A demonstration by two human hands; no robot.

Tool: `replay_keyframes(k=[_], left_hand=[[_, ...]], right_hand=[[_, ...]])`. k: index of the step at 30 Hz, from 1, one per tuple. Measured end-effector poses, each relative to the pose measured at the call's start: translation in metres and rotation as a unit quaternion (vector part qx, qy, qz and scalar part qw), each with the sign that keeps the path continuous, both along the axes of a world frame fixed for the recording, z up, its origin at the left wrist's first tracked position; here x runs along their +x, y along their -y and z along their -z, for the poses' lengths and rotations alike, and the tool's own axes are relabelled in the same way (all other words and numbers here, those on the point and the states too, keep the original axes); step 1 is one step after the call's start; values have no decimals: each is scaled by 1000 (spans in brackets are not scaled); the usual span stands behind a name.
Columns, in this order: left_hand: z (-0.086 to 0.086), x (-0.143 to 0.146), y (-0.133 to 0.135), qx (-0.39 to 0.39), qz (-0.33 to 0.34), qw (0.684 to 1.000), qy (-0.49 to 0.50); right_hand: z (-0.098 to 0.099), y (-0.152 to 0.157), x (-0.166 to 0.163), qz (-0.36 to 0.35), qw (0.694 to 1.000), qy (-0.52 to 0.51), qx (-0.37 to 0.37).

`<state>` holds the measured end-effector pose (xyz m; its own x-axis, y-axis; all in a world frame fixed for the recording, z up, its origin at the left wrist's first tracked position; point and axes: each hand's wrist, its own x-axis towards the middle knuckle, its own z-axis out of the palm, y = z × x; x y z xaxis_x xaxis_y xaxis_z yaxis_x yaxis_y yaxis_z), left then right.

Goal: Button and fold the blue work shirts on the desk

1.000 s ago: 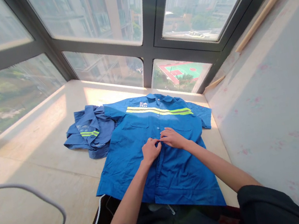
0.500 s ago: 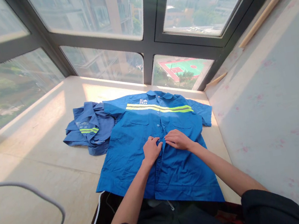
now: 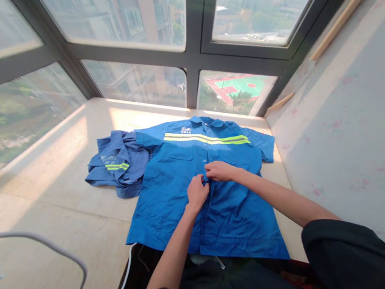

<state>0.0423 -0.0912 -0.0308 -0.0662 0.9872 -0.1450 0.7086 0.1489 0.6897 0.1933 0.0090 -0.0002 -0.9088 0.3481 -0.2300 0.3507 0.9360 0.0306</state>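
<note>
Since the frame half a second ago, the right hand [image 3: 220, 171] has moved inward to the front edge of the shirt [image 3: 170, 191], closing much of the gap to the left hand [image 3: 197, 192], which stays in nearly the same spot. Both hands are bent and busy at the middle of the shirt: the left pinches the cloth beside a button [image 3: 205, 179], and the right grips the edge just across from it with its fingertips drawn together; how the button sits in its hole is too small to tell. The shirt lies spread front up on the ledge [image 3: 45, 224], collar toward the window [image 3: 139, 77], hem toward the person, both short sleeves out to the sides. Yellow-and-grey stripes [image 3: 206, 138] cross its chest, with a white print [image 3: 186, 129] above them on the left of the view. Against the sleeve on that side rests a crumpled blue garment [image 3: 133, 160] with a yellow stripe of its own. A cable [image 3: 28, 235] curves over the near left of the ledge and up to the shirt's hem. On the right, a flowered wall [image 3: 358, 139] rises beside the ledge.
</note>
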Motion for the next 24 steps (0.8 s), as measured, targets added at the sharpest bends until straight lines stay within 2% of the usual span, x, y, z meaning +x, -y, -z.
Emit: replay_keyframes(k=[6, 10, 14, 24], left_hand=[[1, -3, 1, 8, -8, 999, 52], [-2, -4, -3, -6, -46, 996, 75], [-2, -5, -5, -19, -43, 996, 81], [-2, -6, -26, -63, -20, 997, 47]], right_hand=[[15, 4, 9, 3, 996, -84, 0], [28, 6, 12, 8, 989, -146, -35], [34, 6, 16, 8, 976, -205, -68], [37, 3, 18, -12, 983, -182, -17]])
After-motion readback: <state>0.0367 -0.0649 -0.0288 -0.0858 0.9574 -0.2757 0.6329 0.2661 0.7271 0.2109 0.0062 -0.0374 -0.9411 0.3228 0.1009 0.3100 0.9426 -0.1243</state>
